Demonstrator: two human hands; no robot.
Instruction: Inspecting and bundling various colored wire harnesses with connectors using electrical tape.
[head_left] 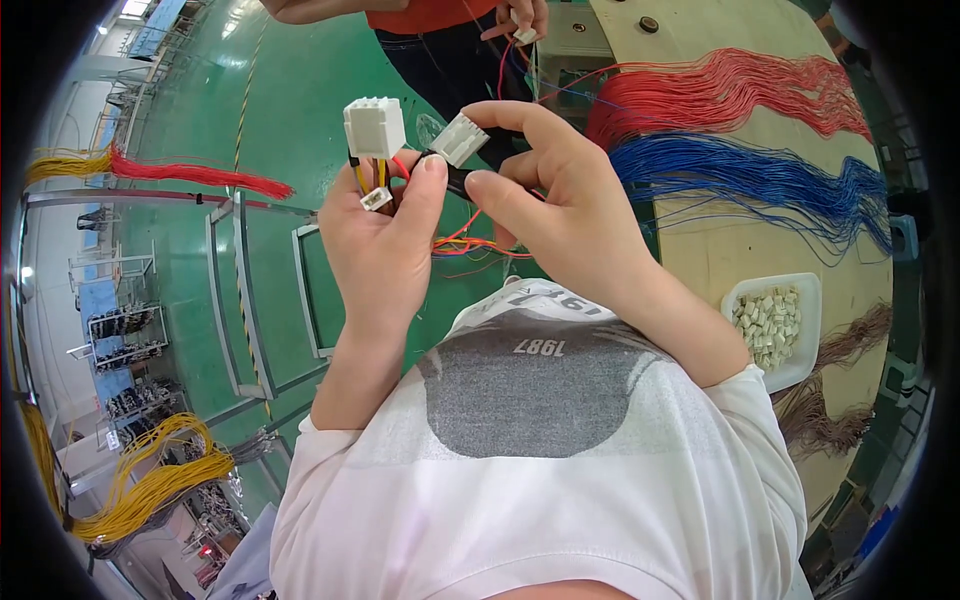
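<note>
My left hand [375, 245] is closed round a wire harness, its thumb pressed on a black-covered stretch. A large white block connector [374, 128] stands up above these fingers on yellow, black and red wires. Beside the same thumb sits a small white connector [376, 200]. My right hand [575, 205] pinches the harness from the other side. Its index fingertip touches a tilted white connector [458, 140], and its thumb lies by the black sleeve [458, 180]. Red, yellow and blue wires [465, 245] hang below both hands; part of the harness is hidden by my fingers.
A table [690, 230] on the right carries red wires [730, 95], blue wires [750, 190], brown wires [830, 400] and a white tray [810, 345] of small connectors. Opposite, a person's hand [525, 20] holds wires. Metal frames [240, 300] and yellow wires [160, 480] are at left.
</note>
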